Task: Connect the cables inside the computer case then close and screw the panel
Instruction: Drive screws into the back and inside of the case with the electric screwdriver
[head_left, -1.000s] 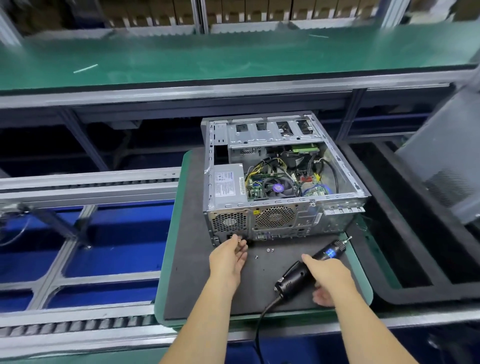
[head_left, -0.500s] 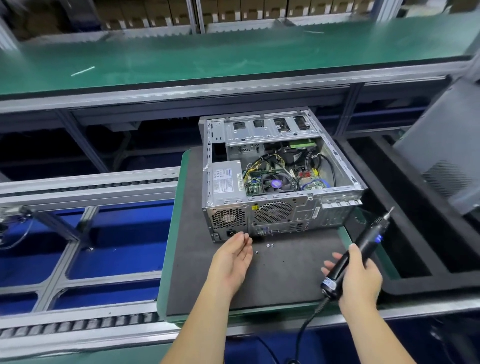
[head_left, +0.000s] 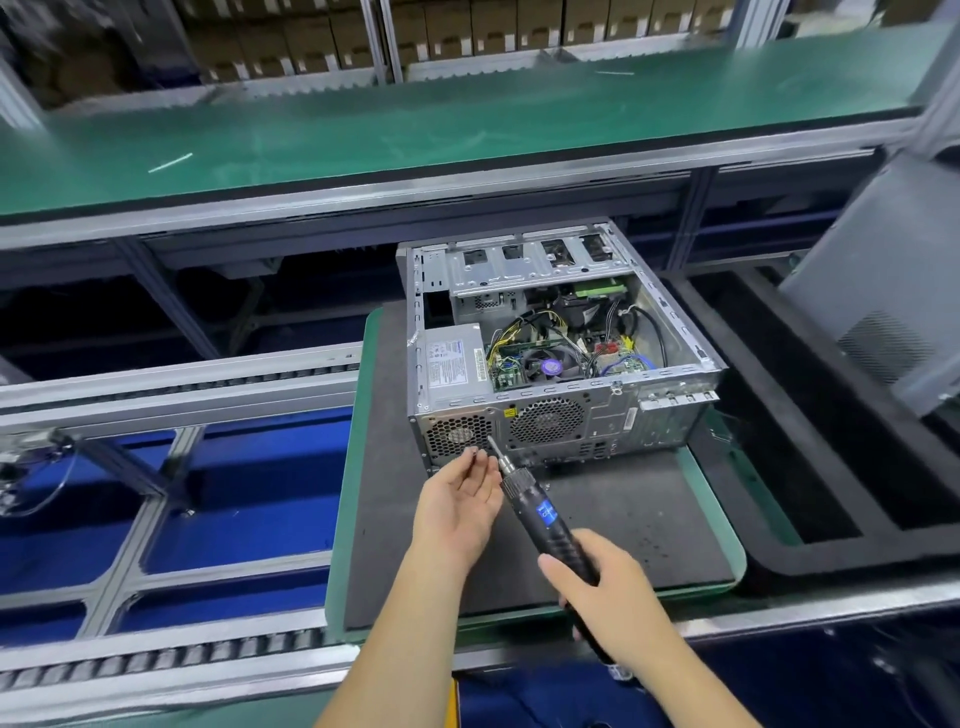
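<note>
Case (head_left: 561, 364) lies open-topped on the dark pad (head_left: 623, 519), cables (head_left: 524, 325) exposed. Right hand (head_left: 605, 587) grips the screwdriver (head_left: 540, 512), bit at the case's rear face. Left hand (head_left: 460, 499) is palm-up, pinching a small dark item, seemingly a screw (head_left: 474, 451), at its fingertips.

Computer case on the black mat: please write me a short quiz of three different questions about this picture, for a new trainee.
1. True or false: the computer case has its side panel closed.
2. Which hand grips the electric screwdriver? A) left hand B) right hand C) both
3. Fill in: the screwdriver's bit points toward the fingertips of the ____ hand, in front of the rear face of the case.

Key
1. False. The top side is open; the cables and the fan show inside.
2. B. The right hand grips the handle; the left hand does not grip it.
3. left; its fingertips seem to pinch a small thing, too small to name.
</note>
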